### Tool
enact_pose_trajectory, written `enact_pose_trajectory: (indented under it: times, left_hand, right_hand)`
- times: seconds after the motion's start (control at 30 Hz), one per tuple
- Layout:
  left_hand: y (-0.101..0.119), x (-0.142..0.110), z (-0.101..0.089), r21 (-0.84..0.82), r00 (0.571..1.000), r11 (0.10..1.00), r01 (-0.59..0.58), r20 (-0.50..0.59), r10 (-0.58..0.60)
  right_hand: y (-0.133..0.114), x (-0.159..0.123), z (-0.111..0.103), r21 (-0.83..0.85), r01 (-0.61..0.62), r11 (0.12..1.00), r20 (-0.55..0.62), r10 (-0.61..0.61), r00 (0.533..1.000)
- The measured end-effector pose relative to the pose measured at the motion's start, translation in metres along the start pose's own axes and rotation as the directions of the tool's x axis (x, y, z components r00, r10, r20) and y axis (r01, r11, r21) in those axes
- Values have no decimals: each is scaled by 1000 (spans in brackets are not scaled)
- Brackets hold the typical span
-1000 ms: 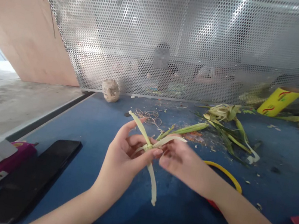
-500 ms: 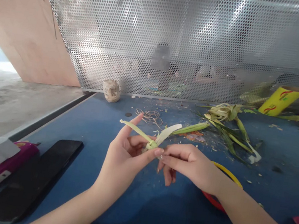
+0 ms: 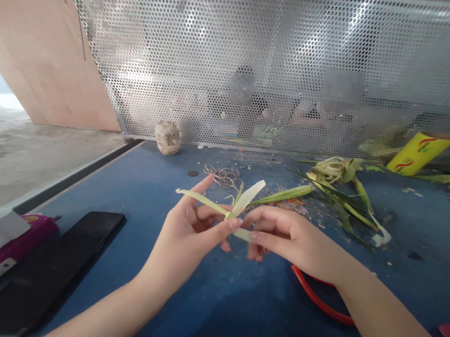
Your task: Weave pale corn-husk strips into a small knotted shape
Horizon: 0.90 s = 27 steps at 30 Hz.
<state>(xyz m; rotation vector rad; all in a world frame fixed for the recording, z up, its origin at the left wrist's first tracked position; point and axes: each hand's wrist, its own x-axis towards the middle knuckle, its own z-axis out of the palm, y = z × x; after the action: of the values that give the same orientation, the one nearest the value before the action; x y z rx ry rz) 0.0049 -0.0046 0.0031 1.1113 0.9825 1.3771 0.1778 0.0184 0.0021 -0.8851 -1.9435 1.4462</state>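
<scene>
Between thumb and fingers, my left hand (image 3: 187, 233) pinches a small bundle of pale green husk strips (image 3: 248, 196); one thin strip points left across the index finger and a broader whitish one stands up. My right hand (image 3: 283, 234) is closed on the end of a flat pale strip (image 3: 245, 234) that runs out from under my left thumb. The fingertips of the two hands are slightly apart. Beyond them on the blue table lie a tangle of thin string (image 3: 224, 176) and a heap of corn husks (image 3: 337, 172).
A black phone (image 3: 50, 272) and a purple power strip (image 3: 21, 241) with a white plug lie at left. Red curved handles (image 3: 321, 304) show beneath my right forearm. Along the perforated metal screen (image 3: 228, 38) stand a pale roll (image 3: 167, 138) and a yellow tube (image 3: 419, 154). People sit behind it.
My right hand has drawn slightly right, away from my left, and a flat strip now shows stretched between them. The whitish strip stands more upright. More of the red handle is visible.
</scene>
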Motion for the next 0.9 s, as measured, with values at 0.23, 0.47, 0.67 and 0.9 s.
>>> enact_pose_trajectory:
  times: [0.23,0.47,0.67,0.9]
  left_hand:
    - [-5,-1,1,4,998,1000,15,68,-15]
    - [-3,-4,0,-74,992,995,71,107,-63]
    - [-6,-8,-2,-130,976,992,-12,215,40]
    - [-17,-2,-6,-95,940,984,-153,293,174]
  right_hand:
    - [11,6,24,122,72,990,-111,-58,992]
    - [14,11,19,339,114,934,-60,-99,993]
    - [16,13,15,545,40,838,-62,-7,998]
    - [18,13,16,458,57,887,-51,-38,998]
